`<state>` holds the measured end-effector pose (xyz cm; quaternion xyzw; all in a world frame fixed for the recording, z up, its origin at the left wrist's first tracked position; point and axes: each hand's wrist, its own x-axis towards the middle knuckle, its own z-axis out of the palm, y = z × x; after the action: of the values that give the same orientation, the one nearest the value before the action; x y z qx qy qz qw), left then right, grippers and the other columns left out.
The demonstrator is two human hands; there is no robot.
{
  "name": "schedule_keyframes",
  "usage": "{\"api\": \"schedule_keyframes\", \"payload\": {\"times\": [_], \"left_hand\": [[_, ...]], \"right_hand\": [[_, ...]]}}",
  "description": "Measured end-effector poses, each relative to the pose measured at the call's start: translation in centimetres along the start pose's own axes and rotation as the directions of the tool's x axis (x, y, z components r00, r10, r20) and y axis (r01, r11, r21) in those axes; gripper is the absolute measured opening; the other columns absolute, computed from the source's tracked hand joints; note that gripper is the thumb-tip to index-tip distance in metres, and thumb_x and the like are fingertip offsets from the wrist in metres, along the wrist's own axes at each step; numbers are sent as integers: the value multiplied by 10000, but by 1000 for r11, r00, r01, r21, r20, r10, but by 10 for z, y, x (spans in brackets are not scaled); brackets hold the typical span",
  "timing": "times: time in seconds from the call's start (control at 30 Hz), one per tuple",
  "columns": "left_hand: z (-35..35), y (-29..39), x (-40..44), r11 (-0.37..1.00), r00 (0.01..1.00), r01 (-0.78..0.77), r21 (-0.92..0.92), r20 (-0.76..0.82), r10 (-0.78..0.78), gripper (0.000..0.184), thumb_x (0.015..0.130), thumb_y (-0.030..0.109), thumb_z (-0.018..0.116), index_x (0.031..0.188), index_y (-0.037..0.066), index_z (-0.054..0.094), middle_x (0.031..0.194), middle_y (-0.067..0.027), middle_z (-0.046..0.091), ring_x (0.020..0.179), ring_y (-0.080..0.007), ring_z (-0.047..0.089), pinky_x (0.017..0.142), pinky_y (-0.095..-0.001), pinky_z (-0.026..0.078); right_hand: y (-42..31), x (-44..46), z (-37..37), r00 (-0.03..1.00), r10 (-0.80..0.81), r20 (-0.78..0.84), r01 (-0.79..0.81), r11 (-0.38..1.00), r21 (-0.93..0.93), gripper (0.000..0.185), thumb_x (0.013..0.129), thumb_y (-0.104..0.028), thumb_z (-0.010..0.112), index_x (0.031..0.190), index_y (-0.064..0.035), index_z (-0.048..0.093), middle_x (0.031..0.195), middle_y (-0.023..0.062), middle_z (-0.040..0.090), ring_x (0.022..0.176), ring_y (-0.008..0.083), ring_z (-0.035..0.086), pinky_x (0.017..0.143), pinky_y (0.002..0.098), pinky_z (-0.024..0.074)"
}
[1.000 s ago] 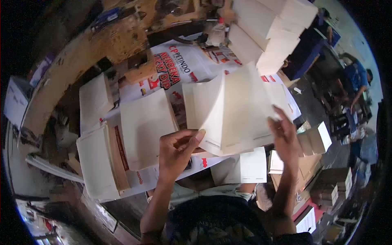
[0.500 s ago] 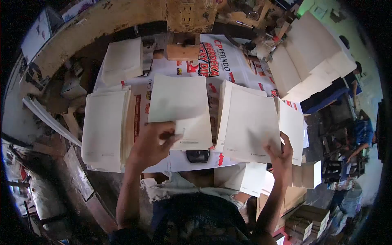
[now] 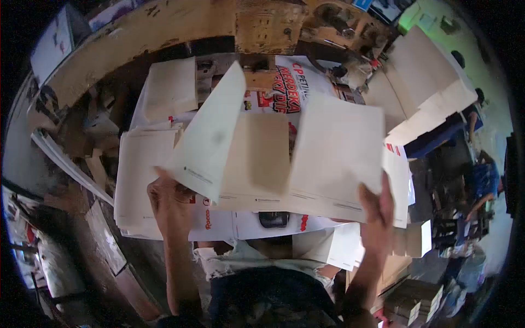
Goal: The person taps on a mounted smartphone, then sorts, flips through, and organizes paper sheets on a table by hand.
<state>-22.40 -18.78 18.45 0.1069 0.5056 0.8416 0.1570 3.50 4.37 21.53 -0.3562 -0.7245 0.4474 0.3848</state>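
My left hand [image 3: 170, 198] is closed at the lower left corner of a tilted, curling sheet [image 3: 210, 136], raised between the left paper stack [image 3: 143, 180] and the middle stack [image 3: 262, 156]. At the right, my right hand [image 3: 377, 205] pinches the lower right corner of another white sheet [image 3: 339, 153], held raised over the right part of the table. That sheet's lower left edge reaches the middle stack. Small print runs along the bottom edges of the sheets. Part of the right stack [image 3: 398, 180] shows beyond my right hand.
A printed banner [image 3: 322, 71] covers the table. A black object [image 3: 273, 220] lies at its near edge. Another paper stack [image 3: 172, 87] stands at the back left, tall piles [image 3: 426, 82] at the back right. A person in blue [image 3: 484, 177] is far right.
My left hand has moved left and a sheet now stands raised beside it. The sheet at my right hand has lifted and shifted slightly left.
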Motion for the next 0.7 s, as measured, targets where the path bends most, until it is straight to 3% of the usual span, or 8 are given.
{"api": "schedule_keyframes", "payload": {"times": [0.1,0.13,0.17,0.23,0.33,0.4,0.5,0.7], "left_hand": [[-13,-6,14,887,988,130,-443,128,-81,453,1010,357,466,1313,24,516,1217,-217,604,1055,-279,631,926,-423,502],[-34,-26,19,914,985,-33,405,168,-39,503,1020,371,426,1363,5,466,1277,-191,572,1090,-276,608,966,-411,471],[-44,-36,20,263,970,-225,938,241,-30,554,1030,386,386,1412,-13,417,1336,-164,541,1125,-272,586,1005,-398,439],[-14,-19,16,273,959,-260,926,280,-35,516,1001,325,455,1407,8,421,1331,-170,534,1138,-281,571,1013,-391,426],[49,40,-17,289,864,-473,832,503,-34,457,944,169,584,1358,28,451,1311,-163,529,1165,-288,537,1019,-373,399],[44,50,-20,517,880,-369,772,470,-73,578,929,231,646,1399,5,395,1433,-209,419,1315,-307,420,1083,-420,359],[47,39,-24,18,820,-564,825,558,129,684,917,249,657,1463,11,322,1480,-234,353,1351,-336,359,1116,-464,308],[148,23,-83,342,720,-683,645,672,169,634,921,121,594,1438,-37,262,1356,-219,429,1214,-291,477,1003,-397,406]], "right_hand": [[-7,-4,53,971,-17,240,14,1000,14,614,982,-142,518,1490,-1,203,1295,271,539,1137,258,586,969,382,459],[-26,-4,70,953,48,301,-77,994,83,593,969,-121,509,1467,18,218,1266,307,541,1150,305,582,984,397,445],[-29,-1,83,907,128,402,-176,981,84,561,955,-112,510,1433,32,253,1269,339,518,1175,340,562,1007,391,425],[9,-1,113,889,-185,418,129,979,159,621,958,-135,522,1459,56,206,1336,332,472,1254,343,487,1083,399,349],[56,-22,131,794,-217,568,-382,547,744,753,930,-87,541,1534,-39,92,1512,193,325,1310,215,395,1014,344,395],[4,-19,86,672,-31,740,-387,838,386,851,789,31,466,1541,-48,76,1546,132,251,1388,182,267,1059,367,351],[11,-30,86,895,-239,376,-172,592,787,653,907,-30,475,1515,-58,236,1216,82,508,1106,143,473,955,313,396],[24,-28,-31,916,209,343,-383,712,588,630,939,-428,586,1395,-23,431,1222,97,589,1171,159,501,1019,296,370]]}}
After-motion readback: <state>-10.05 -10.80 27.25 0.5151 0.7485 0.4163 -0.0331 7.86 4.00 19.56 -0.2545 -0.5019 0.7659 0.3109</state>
